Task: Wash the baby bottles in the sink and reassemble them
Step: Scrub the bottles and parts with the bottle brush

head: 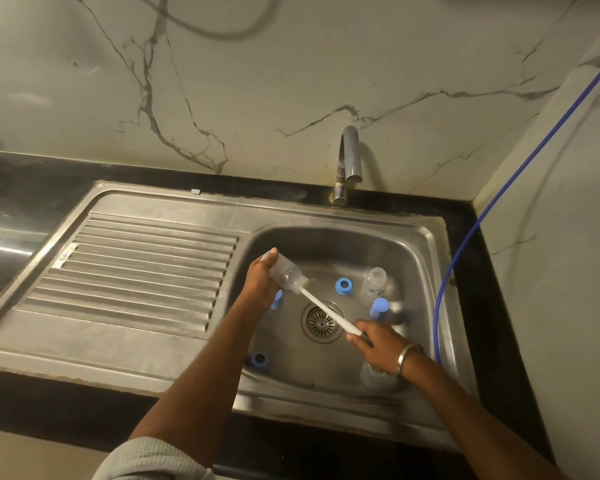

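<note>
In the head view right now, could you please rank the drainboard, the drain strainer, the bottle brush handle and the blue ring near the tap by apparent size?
1. Drainboard
2. Bottle brush handle, long but thin
3. Drain strainer
4. Blue ring

Handle against strainer is unsure: the handle is longer, while the strainer covers a rounder patch.

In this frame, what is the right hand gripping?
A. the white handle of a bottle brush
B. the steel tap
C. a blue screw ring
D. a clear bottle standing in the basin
A: the right hand grips the white brush handle, whose head sits inside the clear baby bottle held by the left hand.
</note>
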The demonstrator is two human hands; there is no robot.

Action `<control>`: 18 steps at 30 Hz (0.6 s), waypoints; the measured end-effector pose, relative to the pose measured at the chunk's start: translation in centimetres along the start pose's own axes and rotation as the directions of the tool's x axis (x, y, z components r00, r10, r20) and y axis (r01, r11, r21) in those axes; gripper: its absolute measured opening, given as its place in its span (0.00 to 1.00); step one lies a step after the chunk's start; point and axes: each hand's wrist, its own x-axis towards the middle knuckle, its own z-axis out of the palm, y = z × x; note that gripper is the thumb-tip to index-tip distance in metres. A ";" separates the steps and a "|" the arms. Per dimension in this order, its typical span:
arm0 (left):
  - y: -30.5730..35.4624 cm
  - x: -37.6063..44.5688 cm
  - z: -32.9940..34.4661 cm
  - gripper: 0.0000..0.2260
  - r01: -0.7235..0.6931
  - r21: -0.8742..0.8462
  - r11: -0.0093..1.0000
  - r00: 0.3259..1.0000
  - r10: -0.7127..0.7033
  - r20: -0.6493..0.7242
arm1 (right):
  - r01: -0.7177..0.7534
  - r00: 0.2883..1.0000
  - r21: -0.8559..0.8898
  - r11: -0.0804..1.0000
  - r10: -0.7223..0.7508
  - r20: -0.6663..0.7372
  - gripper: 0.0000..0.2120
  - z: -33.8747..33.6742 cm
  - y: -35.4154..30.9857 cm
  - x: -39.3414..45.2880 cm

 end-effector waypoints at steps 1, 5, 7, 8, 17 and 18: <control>-0.2 0.1 -0.2 0.09 0.010 -0.020 1.000 1.000 -0.010 -0.012 | 0.031 0.999 -0.036 0.999 -0.031 -0.008 0.12 -0.3 0.0 0.0; -0.5 0.1 -1.1 0.13 0.030 -0.013 0.999 1.000 -0.030 -0.001 | 0.080 0.990 -0.045 0.996 -0.084 -0.113 0.10 -1.1 0.0 0.0; -0.5 -0.1 -0.9 0.17 0.031 -0.005 1.000 0.999 -0.030 0.020 | 0.050 0.986 -0.022 0.998 -0.053 -0.158 0.09 -0.7 0.0 0.2; -0.4 -0.1 -0.8 0.18 0.029 -0.009 1.000 0.999 -0.029 0.015 | 0.036 0.987 -0.007 0.999 -0.037 -0.157 0.09 -0.5 -0.1 0.4; -0.6 -0.5 -0.7 0.16 0.023 -0.014 1.000 0.999 -0.023 0.028 | 0.119 0.985 0.048 0.992 -0.111 -0.135 0.09 -0.9 -0.2 0.5; -0.5 -0.6 -0.5 0.14 0.027 -0.024 0.999 0.998 -0.026 0.052 | 0.114 0.983 0.068 0.991 -0.102 -0.155 0.09 -0.6 -0.2 0.6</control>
